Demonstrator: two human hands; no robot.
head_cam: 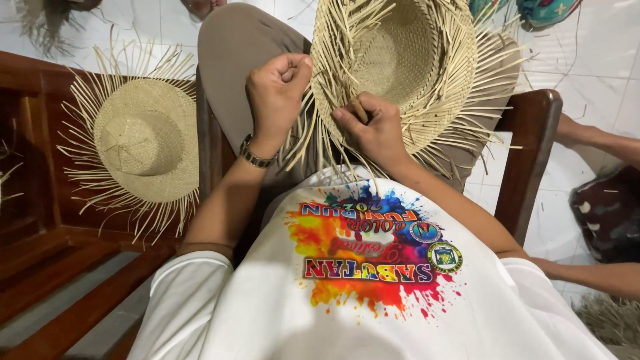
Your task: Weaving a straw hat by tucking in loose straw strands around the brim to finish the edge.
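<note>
A half-woven straw hat [400, 60] lies upside down on my lap, its crown hollow facing up and loose straw ends sticking out all round the brim. My left hand [277, 93], a bracelet at its wrist, is closed on straw strands at the brim's left edge. At the near edge of the brim, my right hand [373, 130] pinches several strands between thumb and fingers. I sit in a wooden chair [533, 140] in a white shirt with a colourful print.
A second straw hat [143, 140] with a frayed brim rests crown-up on the dark wooden bench [40, 220] to my left. Another person's arm [593, 270] and patterned clothing are at the right, over a white tiled floor [600, 53]. Loose straw lies at the lower right.
</note>
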